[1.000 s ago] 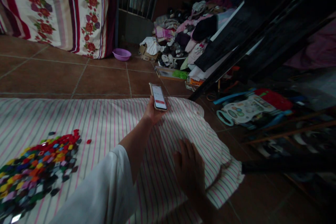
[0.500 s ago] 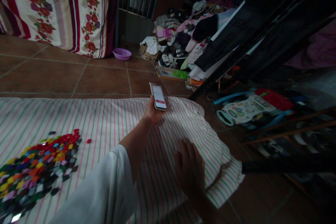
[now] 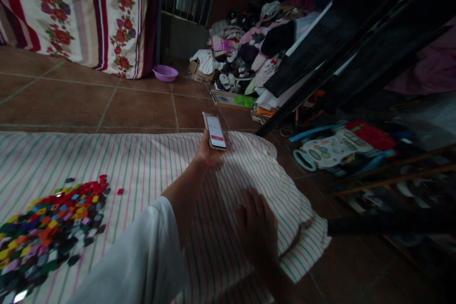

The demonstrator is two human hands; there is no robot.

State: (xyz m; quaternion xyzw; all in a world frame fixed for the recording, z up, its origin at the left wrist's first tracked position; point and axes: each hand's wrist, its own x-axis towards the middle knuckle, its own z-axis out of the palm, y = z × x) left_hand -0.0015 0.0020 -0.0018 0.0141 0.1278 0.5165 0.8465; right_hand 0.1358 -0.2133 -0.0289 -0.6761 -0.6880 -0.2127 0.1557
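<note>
My left hand (image 3: 207,154), on an arm in a white sleeve, holds a lit phone (image 3: 214,131) upright above a pink-and-grey striped mat (image 3: 142,161) on the floor. The screen shows white with a red bar. My right hand (image 3: 257,230) lies flat, fingers spread, on the raised right end of the mat, nearer to me than the phone. A heap of small coloured tiles (image 3: 50,228) lies on the mat at the left, well away from both hands.
Brown floor tiles lie beyond the mat. A purple bowl (image 3: 165,73) stands by a floral cloth (image 3: 71,9). A pile of clothes (image 3: 256,47) fills the back. At the right, a dark slanted frame (image 3: 356,42) stands over a children's toy (image 3: 331,149).
</note>
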